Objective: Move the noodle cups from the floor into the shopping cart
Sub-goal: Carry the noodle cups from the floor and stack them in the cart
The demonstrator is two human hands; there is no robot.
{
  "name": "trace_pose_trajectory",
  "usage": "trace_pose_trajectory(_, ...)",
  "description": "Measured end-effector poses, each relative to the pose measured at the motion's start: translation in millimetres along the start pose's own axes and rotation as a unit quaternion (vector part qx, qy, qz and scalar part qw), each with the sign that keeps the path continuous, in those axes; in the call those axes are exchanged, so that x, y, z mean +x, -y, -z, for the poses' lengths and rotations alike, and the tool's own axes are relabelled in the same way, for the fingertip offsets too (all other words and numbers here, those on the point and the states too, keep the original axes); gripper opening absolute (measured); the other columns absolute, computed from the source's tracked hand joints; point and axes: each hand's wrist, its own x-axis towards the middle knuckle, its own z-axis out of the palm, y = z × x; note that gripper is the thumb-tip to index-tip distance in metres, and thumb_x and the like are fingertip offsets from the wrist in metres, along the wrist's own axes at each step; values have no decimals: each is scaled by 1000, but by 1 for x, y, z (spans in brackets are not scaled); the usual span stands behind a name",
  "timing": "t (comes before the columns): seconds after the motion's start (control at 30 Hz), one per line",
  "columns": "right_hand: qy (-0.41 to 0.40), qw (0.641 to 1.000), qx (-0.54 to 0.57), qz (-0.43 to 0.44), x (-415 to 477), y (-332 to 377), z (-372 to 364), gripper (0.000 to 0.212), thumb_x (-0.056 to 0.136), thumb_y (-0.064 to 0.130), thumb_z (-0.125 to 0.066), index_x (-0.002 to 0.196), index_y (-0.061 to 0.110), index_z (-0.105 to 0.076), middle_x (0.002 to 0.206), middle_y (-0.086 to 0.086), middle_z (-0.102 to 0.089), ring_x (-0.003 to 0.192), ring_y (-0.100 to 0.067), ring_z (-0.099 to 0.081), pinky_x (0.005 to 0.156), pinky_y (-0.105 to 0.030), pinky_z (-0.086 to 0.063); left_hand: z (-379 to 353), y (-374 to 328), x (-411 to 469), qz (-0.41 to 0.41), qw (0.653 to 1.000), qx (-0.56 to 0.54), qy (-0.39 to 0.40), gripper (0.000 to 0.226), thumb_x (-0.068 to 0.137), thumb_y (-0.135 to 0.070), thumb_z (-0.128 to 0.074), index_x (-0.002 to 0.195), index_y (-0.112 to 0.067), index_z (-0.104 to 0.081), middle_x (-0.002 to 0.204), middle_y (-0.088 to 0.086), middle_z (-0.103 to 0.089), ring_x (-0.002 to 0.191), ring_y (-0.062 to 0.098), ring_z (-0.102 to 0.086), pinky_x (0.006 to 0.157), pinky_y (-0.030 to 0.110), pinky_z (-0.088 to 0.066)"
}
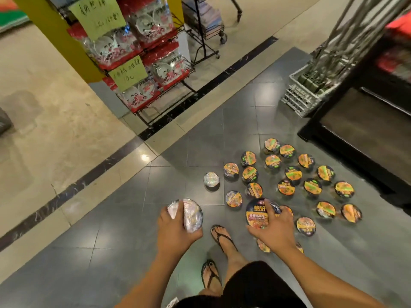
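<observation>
Two noodle cups (pixel 259 215) are gripped by my left hand (pixel 175 230) and right hand (pixel 277 230), one each; about twenty lie on the floor (pixel 133 218); the cart is perhaps that blurred frame (pixel 355 30).

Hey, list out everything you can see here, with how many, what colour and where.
Noodle cups on the floor: about twenty, dark with orange lids, grey tiles at right; some partly hidden.
Silver-topped cup: one, silver, alone left of that cluster.
Glary-lidded noodle cup: one, silvery glare, in the left hand.
Dark-lidded noodle cup: one, navy and red, in the right hand.
Wire display rack: one, black, upper centre, holding red-packed bowl sets.
Handwritten signs: two, yellow-green, on the rack.
Pillar: one, yellow, upper left.
Crate: one, white, upper right.
Flip-flops: two, black, bottom centre.
Left hand: one, grips the glary-lidded cup.
Right hand: one, grips the dark-lidded cup.
</observation>
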Motion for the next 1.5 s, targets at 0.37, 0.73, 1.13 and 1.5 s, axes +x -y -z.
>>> trace_pose_trajectory(0.37,-56,974,111,-189,-130,-130,-20,119,47,94,-39,151,38,-19,133,-16,-40,126,-32,-35,105,-39,-36,-52,-49,-77,-158,975,101,116,112,52,-72,-57,151,-31,-25,141,13,-25,122,34,-33,96,43,-45)
trace_pose_trajectory(0.73,-136,896,223,-360,-207,-336,-14,108,59,80,-64,149,35,-27,119,-18,-45,117,-35,-40,101,-38,-39,-160,-235,-144,-323,919,177,144,113,51,-74,-55,152,-34,-24,144,14,-24,124,35,-33,89,40,-49)
trace_pose_trajectory(1.13,-160,766,324,-531,-307,-556,-13,110,60,77,-68,151,35,-22,125,-21,-40,123,-39,-37,104,-41,-35,-316,-448,-290,-456,825,233,237,109,60,-69,-65,152,-37,-17,147,12,-19,131,35,-31,99,39,-43)
trace_pose_trajectory(1.5,-228,661,414,-583,-296,-623,0,111,56,73,-73,149,36,-27,121,-13,-37,116,-35,-44,101,-43,-42,-398,-618,-325,-607,691,272,284,107,67,-67,-68,153,-36,-13,148,15,-16,134,35,-25,105,37,-35)
